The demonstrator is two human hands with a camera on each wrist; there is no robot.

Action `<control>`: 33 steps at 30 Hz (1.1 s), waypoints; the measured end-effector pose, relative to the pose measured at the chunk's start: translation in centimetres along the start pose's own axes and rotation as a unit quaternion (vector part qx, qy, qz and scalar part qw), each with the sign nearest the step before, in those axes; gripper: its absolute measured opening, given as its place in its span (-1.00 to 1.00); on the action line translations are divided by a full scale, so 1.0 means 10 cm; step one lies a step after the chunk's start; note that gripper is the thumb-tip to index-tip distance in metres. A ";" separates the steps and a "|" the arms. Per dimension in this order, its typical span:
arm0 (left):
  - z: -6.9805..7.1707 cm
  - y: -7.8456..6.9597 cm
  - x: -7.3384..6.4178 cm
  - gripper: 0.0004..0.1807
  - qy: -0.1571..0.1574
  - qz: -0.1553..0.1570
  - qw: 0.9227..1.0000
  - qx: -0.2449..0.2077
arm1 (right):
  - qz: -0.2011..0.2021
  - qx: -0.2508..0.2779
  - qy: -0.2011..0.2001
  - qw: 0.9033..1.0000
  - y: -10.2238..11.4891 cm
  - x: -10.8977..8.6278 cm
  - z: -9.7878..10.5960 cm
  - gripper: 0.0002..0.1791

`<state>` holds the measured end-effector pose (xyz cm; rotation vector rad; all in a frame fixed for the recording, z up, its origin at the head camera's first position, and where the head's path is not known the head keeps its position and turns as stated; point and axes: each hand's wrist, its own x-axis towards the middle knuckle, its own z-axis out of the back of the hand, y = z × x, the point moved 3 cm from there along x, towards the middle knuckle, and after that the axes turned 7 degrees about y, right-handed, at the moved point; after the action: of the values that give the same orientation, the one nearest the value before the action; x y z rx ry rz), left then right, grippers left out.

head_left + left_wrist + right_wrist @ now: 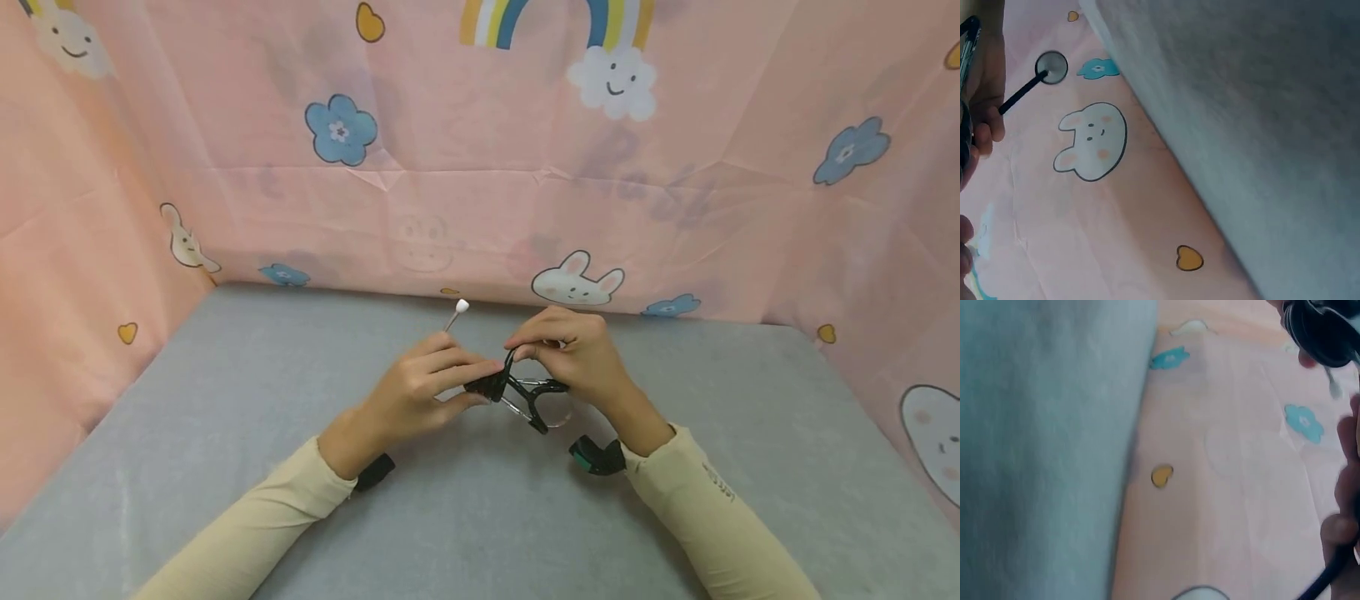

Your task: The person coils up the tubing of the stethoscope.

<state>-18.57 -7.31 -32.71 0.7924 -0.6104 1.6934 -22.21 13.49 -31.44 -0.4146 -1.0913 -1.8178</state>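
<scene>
My left hand (427, 382) pinches a bundle of black cord or tubing (489, 385) between fingers and thumb, held above the table. My right hand (572, 354) pinches a loop (509, 360) of the same black cord just above the bundle. From the bundle a black Y-shaped piece (534, 396) with shiny metal rods reaches to the right, below my right hand. Beyond my left hand sticks out a thin rod with a white tip (462, 307); in the left wrist view its end is a round disc (1051, 67). Where the rod joins is hidden.
A grey cloth-covered table (225, 400) lies beneath both hands. Behind it and at both sides hangs a pink printed curtain (465, 208). Dark devices sit under both wrists, the right one (597, 456) showing a green patch.
</scene>
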 end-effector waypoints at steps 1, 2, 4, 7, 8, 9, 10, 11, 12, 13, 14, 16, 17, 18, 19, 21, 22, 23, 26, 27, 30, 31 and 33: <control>0.01 -0.01 0.00 -0.51 0.005 0.001 1.000 0.020 | -0.010 -0.006 -0.014 1.000 0.02 0.00 -0.01 -0.80; 0.01 -0.01 0.00 -0.51 0.008 0.004 0.999 0.037 | -0.021 -0.013 -0.026 0.999 0.04 0.01 -0.02 -0.81; 0.03 -0.03 0.01 -0.50 0.010 0.007 0.998 0.069 | -0.043 -0.028 -0.049 0.997 0.09 0.02 -0.03 -0.89; 0.07 -0.04 0.02 -0.55 0.005 0.008 0.995 0.098 | -0.073 -0.053 -0.071 0.993 0.15 0.03 -0.05 -0.94; 0.08 -0.04 0.03 -0.56 0.004 0.007 0.995 0.103 | -0.085 -0.053 -0.070 0.992 0.15 0.03 -0.05 -0.94; 0.08 -0.05 0.03 -0.56 0.004 0.006 0.994 0.106 | -0.099 -0.051 -0.065 0.992 0.15 0.03 -0.05 -0.94; 0.08 -0.05 0.04 -0.57 0.002 0.005 0.994 0.106 | -0.114 -0.042 -0.055 0.991 0.14 0.03 -0.05 -0.93; 0.08 -0.05 0.04 -0.57 0.000 0.004 0.995 0.104 | -0.132 -0.026 -0.038 0.990 0.13 0.03 -0.05 -0.92; 0.08 -0.05 0.04 -0.57 -0.002 0.003 0.995 0.103 | -0.154 -0.004 -0.018 0.988 0.11 0.03 -0.05 -0.90; 0.08 -0.05 0.04 -0.57 -0.005 0.005 0.995 0.102 | -0.177 0.017 0.001 0.984 0.09 0.02 -0.05 -0.88; 0.09 -0.05 0.04 -0.56 -0.008 0.008 0.995 0.100 | -0.202 0.039 0.021 0.978 0.05 0.02 -0.05 -0.85; 0.10 -0.04 0.03 -0.55 -0.014 0.027 0.995 0.092 | -0.249 0.069 0.054 0.965 -0.01 0.01 -0.05 -0.78; 0.11 -0.04 0.03 -0.54 -0.020 0.039 0.995 0.089 | -0.269 0.077 0.064 0.958 -0.04 0.00 -0.05 -0.75; 0.12 -0.03 0.03 -0.53 -0.026 0.052 0.995 0.087 | -0.285 0.078 0.069 0.953 -0.07 -0.01 -0.04 -0.73; 0.14 -0.02 0.03 -0.51 -0.033 0.067 0.994 0.085 | -0.296 0.079 0.072 0.949 -0.09 -0.01 -0.04 -0.71; 0.17 0.00 0.02 -0.49 -0.049 0.093 0.991 0.083 | -0.310 0.090 0.077 0.943 -0.12 -0.02 -0.05 -0.66; 0.18 0.01 0.02 -0.48 -0.060 0.103 0.989 0.083 | -0.313 0.092 0.078 0.942 -0.13 -0.02 -0.06 -0.64; 0.20 0.03 0.02 -0.47 -0.069 0.114 0.988 0.081 | -0.317 0.091 0.079 0.941 -0.14 -0.02 -0.08 -0.62; 0.26 0.08 0.03 -0.45 -0.096 0.147 0.982 0.075 | -0.314 0.088 0.086 0.941 -0.14 -0.02 -0.13 -0.63; 0.28 0.10 0.02 -0.45 -0.103 0.157 0.979 0.075 | -0.314 0.078 0.087 0.942 -0.14 -0.02 -0.15 -0.65; 0.35 0.15 0.02 -0.45 -0.124 0.186 0.972 0.075 | -0.308 0.044 0.091 0.946 -0.11 -0.02 -0.21 -0.75; 0.37 0.17 0.02 -0.45 -0.130 0.196 0.969 0.073 | -0.305 0.036 0.094 0.947 -0.09 -0.02 -0.23 -0.78; 0.41 0.20 0.02 -0.46 -0.138 0.216 0.964 0.073 | -0.294 0.026 0.102 0.950 -0.04 0.00 -0.26 -0.80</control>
<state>-19.68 -10.78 -29.94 1.0707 -0.9085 2.0583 -22.10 11.41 -33.11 0.1561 -1.1906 -2.2790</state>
